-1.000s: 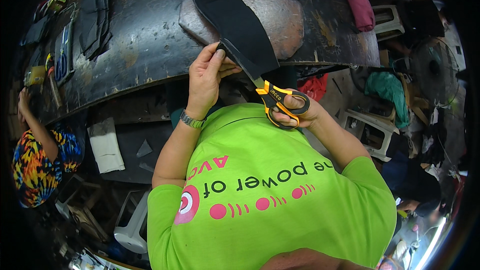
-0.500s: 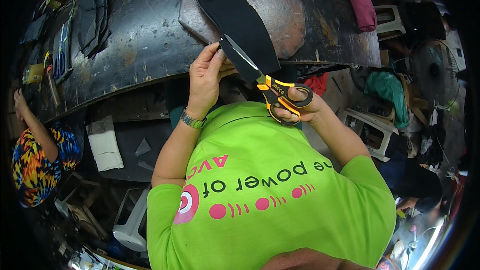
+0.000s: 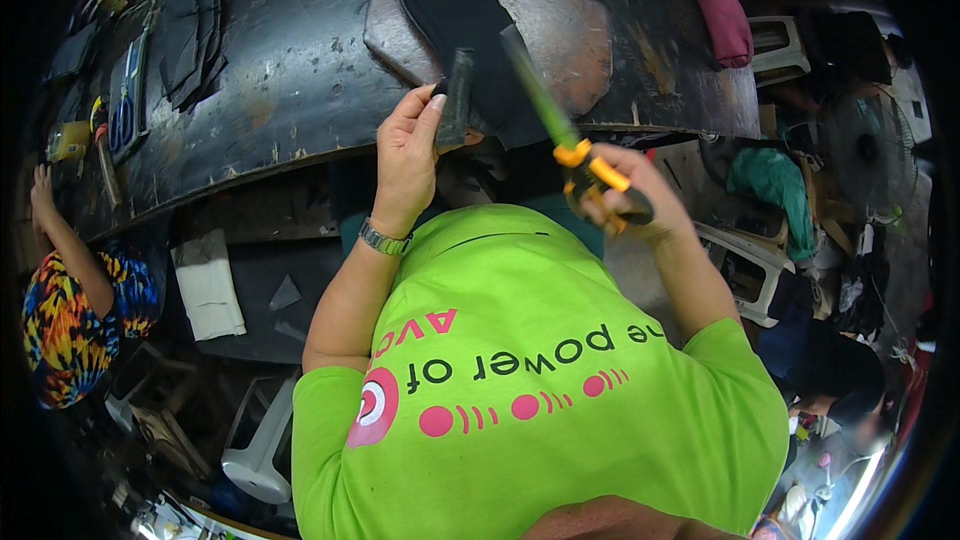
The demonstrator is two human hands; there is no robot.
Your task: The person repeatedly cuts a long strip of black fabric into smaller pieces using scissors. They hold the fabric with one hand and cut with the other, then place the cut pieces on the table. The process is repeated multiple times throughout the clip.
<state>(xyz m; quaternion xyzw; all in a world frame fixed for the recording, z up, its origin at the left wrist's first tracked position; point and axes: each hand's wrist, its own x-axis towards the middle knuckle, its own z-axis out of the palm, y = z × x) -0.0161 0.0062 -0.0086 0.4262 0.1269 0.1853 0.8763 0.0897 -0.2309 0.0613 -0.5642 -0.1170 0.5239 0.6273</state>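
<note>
A long piece of black fabric (image 3: 448,10) drapes over a brown slab (image 3: 570,40) and down past the table's near edge. My left hand (image 3: 408,155) is closed at the fabric's left side, thumb and fingers pinching a narrow dark strip (image 3: 457,90) that stands beside the wider piece. Whether the strip is fully separate at its lower end is hard to make out. To the right, my right hand (image 3: 635,188) grips scissors (image 3: 578,155) with orange-and-black handles. Their blades are blurred by motion, point up and away, and lie over the fabric's right side.
The dark worn table (image 3: 290,50) carries stacked black pieces (image 3: 190,30), blue-handled scissors (image 3: 122,125) and a hammer (image 3: 103,155) at left. A maroon roll (image 3: 720,10) lies far right. Another person's arm (image 3: 75,255) is at left. Plastic stools (image 3: 735,275) stand nearby.
The scissors have swung right and away from the fabric's left edge, with my right hand. A narrow strip now shows apart from the wider fabric at my left hand, which has barely moved.
</note>
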